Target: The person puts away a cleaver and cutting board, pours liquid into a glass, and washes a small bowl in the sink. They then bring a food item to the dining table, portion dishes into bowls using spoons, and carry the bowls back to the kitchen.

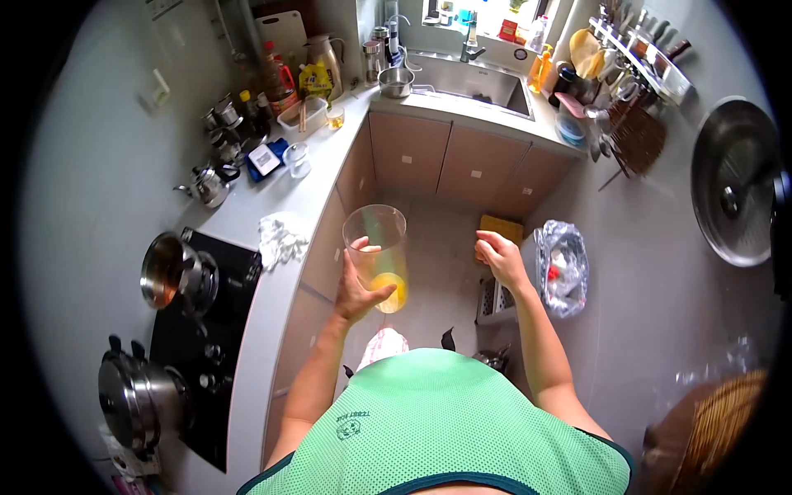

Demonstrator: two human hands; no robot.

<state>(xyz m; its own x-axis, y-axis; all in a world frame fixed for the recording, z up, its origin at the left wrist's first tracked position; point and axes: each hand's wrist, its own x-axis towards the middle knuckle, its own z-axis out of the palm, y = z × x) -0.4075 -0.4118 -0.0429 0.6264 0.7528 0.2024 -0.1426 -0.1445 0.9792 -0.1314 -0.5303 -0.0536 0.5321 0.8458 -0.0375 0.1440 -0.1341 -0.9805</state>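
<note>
My left hand (360, 289) is wrapped round a tall clear container (378, 247), tilted, with yellow liquid, perhaps egg, at its bottom. In front of my body on the right, my right hand (500, 254) is raised with its fingers bent together; what they hold, if anything, is too small to make out. A bin lined with a clear bag (563, 268), with some waste inside, stands just right of my right hand. Below that hand is a yellow-brown board or mat (500, 228) near the floor.
Counter (330, 177) runs along the left, with a crumpled white cloth (282, 240), a black stove (202, 346) and metal pots. A sink (470, 82) lies ahead, holding a metal pot at its left edge. Utensils and a large pan lid (734, 181) hang at right.
</note>
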